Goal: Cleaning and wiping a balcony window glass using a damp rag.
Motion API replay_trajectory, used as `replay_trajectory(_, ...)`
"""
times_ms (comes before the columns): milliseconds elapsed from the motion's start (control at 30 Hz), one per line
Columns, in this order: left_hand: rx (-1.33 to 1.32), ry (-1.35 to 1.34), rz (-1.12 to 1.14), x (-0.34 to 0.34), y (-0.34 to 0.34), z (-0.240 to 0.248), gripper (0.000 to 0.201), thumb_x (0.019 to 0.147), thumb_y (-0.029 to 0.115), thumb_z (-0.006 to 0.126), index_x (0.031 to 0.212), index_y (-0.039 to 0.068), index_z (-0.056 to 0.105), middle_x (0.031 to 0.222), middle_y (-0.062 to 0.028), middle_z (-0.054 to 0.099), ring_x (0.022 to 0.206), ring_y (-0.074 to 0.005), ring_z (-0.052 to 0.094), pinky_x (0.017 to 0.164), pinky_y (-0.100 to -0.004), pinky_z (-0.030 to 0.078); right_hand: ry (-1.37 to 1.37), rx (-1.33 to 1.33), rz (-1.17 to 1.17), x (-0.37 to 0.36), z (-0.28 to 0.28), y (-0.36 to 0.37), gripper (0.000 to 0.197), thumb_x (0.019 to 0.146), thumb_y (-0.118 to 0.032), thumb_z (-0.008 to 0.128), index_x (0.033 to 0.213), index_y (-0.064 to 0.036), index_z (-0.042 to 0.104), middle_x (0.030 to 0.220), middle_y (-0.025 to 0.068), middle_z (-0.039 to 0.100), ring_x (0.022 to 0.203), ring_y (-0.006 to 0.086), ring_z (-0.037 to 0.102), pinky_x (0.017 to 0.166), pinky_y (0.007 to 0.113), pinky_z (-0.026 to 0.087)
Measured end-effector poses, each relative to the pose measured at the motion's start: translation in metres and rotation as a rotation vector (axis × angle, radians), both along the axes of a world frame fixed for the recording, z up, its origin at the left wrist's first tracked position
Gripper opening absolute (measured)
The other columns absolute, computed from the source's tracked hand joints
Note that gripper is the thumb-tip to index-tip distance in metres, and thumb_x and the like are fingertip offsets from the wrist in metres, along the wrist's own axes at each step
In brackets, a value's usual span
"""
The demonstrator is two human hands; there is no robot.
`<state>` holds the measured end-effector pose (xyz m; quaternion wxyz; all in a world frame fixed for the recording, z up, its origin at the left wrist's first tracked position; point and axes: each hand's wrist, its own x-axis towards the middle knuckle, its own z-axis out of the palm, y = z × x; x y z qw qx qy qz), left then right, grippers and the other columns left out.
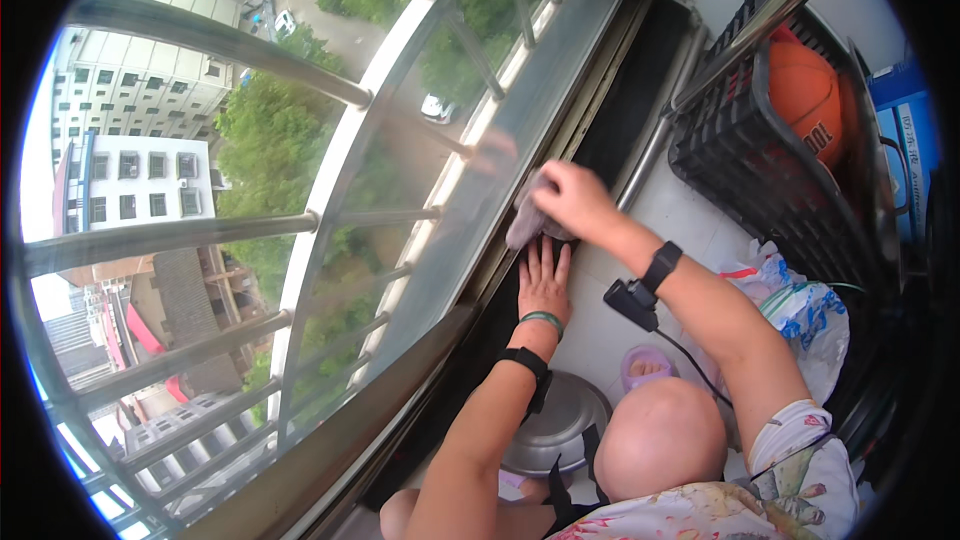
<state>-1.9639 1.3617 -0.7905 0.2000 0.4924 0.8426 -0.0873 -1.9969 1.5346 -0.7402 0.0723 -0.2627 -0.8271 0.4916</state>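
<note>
My right hand (578, 202) is closed on a crumpled grey-purple cloth (526, 223), held at the window track (590, 105) beside the glass. Just below it, my left hand (543, 285) lies flat with its fingers spread on the dark ledge (655, 65) along the window. The fingertips of the left hand come close to the cloth's lower edge; whether they touch it I cannot tell. A faint reflection of a hand shows in the window pane (440, 170).
Metal bars (230, 230) stand outside the glass, high above trees and buildings. At the right, a black plastic crate (740, 140) holds an orange basketball (803, 98). A metal rail (650, 165) runs beside the ledge. Near my knees are a metal basin (560, 420) and plastic bags (805, 315).
</note>
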Motion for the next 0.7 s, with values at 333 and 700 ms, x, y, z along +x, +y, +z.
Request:
replay_trajectory(333, -0.023, -0.026, -0.017, 0.000, 0.009, -0.002, 0.093, 0.068, 0.034, 0.066, 0.140, 0.012, 0.011, 0.144, -0.0183, 0.007, 0.132, -0.0375, 0.008, 0.106, -0.0461, 0.013, -0.211, 0.684, -0.325, -0.026, -0.025, 0.172, 0.030, 0.072, -0.026, 0.054, 0.096, -0.0083, 0.057, 0.102, 0.0099, 0.059, 0.095, 0.0313, 0.053, 0.081, 0.040, 0.045)
replay_trajectory(700, 0.041, -0.157, 0.060, -0.008, 0.006, 0.001, 0.075, 0.074, 0.014, 0.050, 0.140, 0.014, 0.015, 0.145, -0.0146, 0.007, 0.133, -0.0354, 0.008, 0.106, -0.0453, 0.011, -0.328, 0.619, -0.147, -0.041, -0.027, 0.098, 0.027, 0.069, -0.022, 0.058, 0.088, -0.0028, 0.056, 0.093, 0.0170, 0.058, 0.085, 0.0346, 0.058, 0.073, 0.042, 0.048)
